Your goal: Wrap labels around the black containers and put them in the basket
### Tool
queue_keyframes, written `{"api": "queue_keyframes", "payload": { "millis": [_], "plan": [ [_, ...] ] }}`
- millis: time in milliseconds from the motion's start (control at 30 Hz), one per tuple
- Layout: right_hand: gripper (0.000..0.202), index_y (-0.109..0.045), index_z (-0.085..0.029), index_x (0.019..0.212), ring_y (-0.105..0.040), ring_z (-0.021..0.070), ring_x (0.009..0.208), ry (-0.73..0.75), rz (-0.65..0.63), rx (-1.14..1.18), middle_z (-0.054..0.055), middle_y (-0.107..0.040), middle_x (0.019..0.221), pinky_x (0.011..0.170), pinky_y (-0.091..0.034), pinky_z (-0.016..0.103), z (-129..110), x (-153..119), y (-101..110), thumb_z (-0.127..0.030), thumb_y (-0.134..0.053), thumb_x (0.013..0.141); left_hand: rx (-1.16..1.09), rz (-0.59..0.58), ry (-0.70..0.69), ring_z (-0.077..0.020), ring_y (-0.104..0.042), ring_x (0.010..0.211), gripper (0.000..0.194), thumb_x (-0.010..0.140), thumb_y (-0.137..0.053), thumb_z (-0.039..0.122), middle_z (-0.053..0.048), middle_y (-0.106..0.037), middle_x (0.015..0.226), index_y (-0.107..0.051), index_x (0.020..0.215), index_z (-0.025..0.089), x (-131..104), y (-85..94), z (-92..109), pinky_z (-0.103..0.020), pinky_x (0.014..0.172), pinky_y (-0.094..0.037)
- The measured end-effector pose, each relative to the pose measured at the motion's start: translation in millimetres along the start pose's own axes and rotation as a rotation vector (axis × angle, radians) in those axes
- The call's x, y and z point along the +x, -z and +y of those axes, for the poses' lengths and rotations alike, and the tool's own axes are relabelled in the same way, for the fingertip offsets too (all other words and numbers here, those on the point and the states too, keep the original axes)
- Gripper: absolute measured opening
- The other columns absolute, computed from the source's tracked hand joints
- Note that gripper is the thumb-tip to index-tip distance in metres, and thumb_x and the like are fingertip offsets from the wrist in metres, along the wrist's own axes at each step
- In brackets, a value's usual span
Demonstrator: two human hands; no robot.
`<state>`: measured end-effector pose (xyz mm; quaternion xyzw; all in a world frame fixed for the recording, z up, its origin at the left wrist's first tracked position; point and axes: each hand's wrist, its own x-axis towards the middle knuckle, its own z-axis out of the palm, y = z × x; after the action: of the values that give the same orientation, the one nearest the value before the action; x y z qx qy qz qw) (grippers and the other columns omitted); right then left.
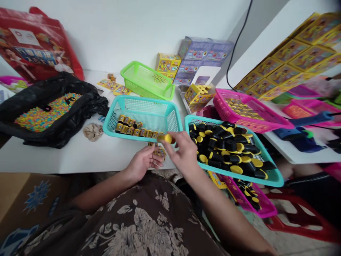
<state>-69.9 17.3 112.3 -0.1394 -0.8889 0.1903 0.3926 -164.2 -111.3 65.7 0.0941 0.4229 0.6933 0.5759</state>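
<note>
Over the table's front edge, my right hand pinches a small canister with a yellow cap between thumb and fingers. Just left of it, my left hand has its fingers curled at a small printed yellow piece; its exact kind is unclear. Behind both hands stands a turquoise basket with labelled canisters lined up along its near side. To the right, a second turquoise basket is heaped with plain black canisters with yellow caps.
Colourful pellets fill a black-bag-lined container at left. A green basket and purple boxes stand behind. A pink basket sits back right; a magenta basket is below the table edge. A person sits at right.
</note>
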Motion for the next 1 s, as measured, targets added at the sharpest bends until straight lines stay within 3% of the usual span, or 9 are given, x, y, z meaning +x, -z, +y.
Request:
{"api": "queue_keyframes", "payload": {
  "millis": [100, 167, 300, 367, 400, 500, 633, 867, 1000],
  "plan": [
    [0.023, -0.070, -0.017, 0.096, -0.059, 0.0183, 0.073, -0.164, -0.157, 0.005, 0.004, -0.063, 0.076, 0.070, -0.047, 0.031, 9.2, 57.2, -23.5, -0.035, -0.067, 0.082, 0.198, 0.129, -0.149, -0.0146, -0.059, 0.053, 0.043, 0.075, -0.070, 0.055, -0.003, -0.065, 0.064, -0.063, 0.090, 0.015, -5.4, 11.1, 2.8, -0.024, 0.050, -0.039],
    [0.029, -0.070, -0.016, 0.098, -0.060, 0.0173, 0.070, -0.345, -0.298, -0.047, 0.004, -0.067, 0.076, 0.067, -0.045, 0.029, 20.9, 90.6, -49.8, -0.035, -0.071, 0.077, 0.400, 0.177, -0.334, -0.0128, -0.055, 0.051, 0.035, 0.081, -0.066, 0.052, 0.000, -0.060, 0.060, -0.062, 0.084, 0.017, -9.9, 18.7, 12.7, -0.024, 0.050, -0.038],
    [0.025, -0.071, -0.012, 0.087, -0.060, 0.0152, 0.057, -0.643, -0.712, -0.129, 0.003, -0.067, 0.061, 0.057, -0.042, 0.024, 44.7, 129.9, -101.9, -0.034, -0.072, 0.075, 1.032, 0.351, -0.947, -0.0152, -0.055, 0.067, 0.024, 0.089, -0.060, 0.040, -0.003, -0.063, 0.072, -0.066, 0.082, 0.018, -5.4, 37.3, 62.3, -0.029, 0.066, -0.044],
    [0.021, -0.071, -0.011, 0.079, -0.060, 0.0145, 0.052, -0.685, -0.834, -0.149, 0.003, -0.066, 0.055, 0.054, -0.042, 0.023, 50.1, 137.4, -119.4, -0.032, -0.071, 0.077, 1.397, 0.393, -1.058, -0.0199, -0.058, 0.081, 0.021, 0.092, -0.055, 0.032, -0.006, -0.066, 0.080, -0.068, 0.084, 0.018, 8.6, 46.5, 94.3, -0.035, 0.079, -0.046],
    [0.020, -0.070, -0.011, 0.077, -0.060, 0.0144, 0.050, -0.691, -0.862, -0.157, 0.003, -0.065, 0.054, 0.052, -0.042, 0.023, 50.7, 139.3, -125.6, -0.031, -0.070, 0.078, 1.580, 0.363, -1.020, -0.0218, -0.059, 0.085, 0.019, 0.092, -0.054, 0.026, -0.008, -0.066, 0.083, -0.069, 0.084, 0.017, 18.0, 50.3, 108.8, -0.037, 0.083, -0.046],
    [0.022, -0.070, -0.012, 0.071, -0.061, 0.0153, 0.048, -0.707, -0.938, -0.180, 0.003, -0.064, 0.050, 0.050, -0.043, 0.023, 47.1, 140.6, -135.5, -0.031, -0.067, 0.081, 2.000, 0.202, -0.689, -0.0254, -0.062, 0.091, 0.014, 0.083, -0.057, 0.010, -0.012, -0.068, 0.088, -0.070, 0.079, 0.015, 49.3, 55.7, 138.8, -0.036, 0.082, -0.046],
    [0.026, -0.070, -0.012, 0.067, -0.065, 0.0164, 0.052, -0.673, -0.966, -0.183, 0.006, -0.065, 0.051, 0.052, -0.044, 0.022, 42.8, 139.2, -136.2, -0.035, -0.069, 0.081, 2.017, 0.102, -0.427, -0.0284, -0.065, 0.091, 0.016, 0.071, -0.061, 0.003, -0.012, -0.069, 0.085, -0.068, 0.069, 0.017, 81.7, 51.0, 145.8, -0.034, 0.078, -0.045],
    [0.026, -0.070, -0.013, 0.077, -0.065, 0.0165, 0.051, -0.692, -0.926, -0.048, 0.008, -0.071, 0.059, 0.053, -0.050, 0.024, 39.5, 131.0, -134.0, -0.034, -0.063, 0.088, 1.974, 0.143, -0.389, -0.0263, -0.063, 0.076, 0.026, 0.060, -0.067, 0.001, -0.006, -0.058, 0.056, -0.053, 0.048, 0.019, 102.4, 45.2, 137.9, -0.030, 0.069, -0.040],
    [0.023, -0.068, -0.011, 0.075, -0.061, 0.0152, 0.047, -0.684, -0.865, -0.011, 0.006, -0.067, 0.055, 0.051, -0.048, 0.024, 40.1, 134.2, -118.2, -0.029, -0.065, 0.087, 1.952, 0.186, -0.472, -0.0206, -0.057, 0.069, 0.023, 0.068, -0.068, 0.010, -0.003, -0.055, 0.056, -0.053, 0.053, 0.019, 85.2, 39.7, 148.7, -0.028, 0.063, -0.036]
  ]
}}
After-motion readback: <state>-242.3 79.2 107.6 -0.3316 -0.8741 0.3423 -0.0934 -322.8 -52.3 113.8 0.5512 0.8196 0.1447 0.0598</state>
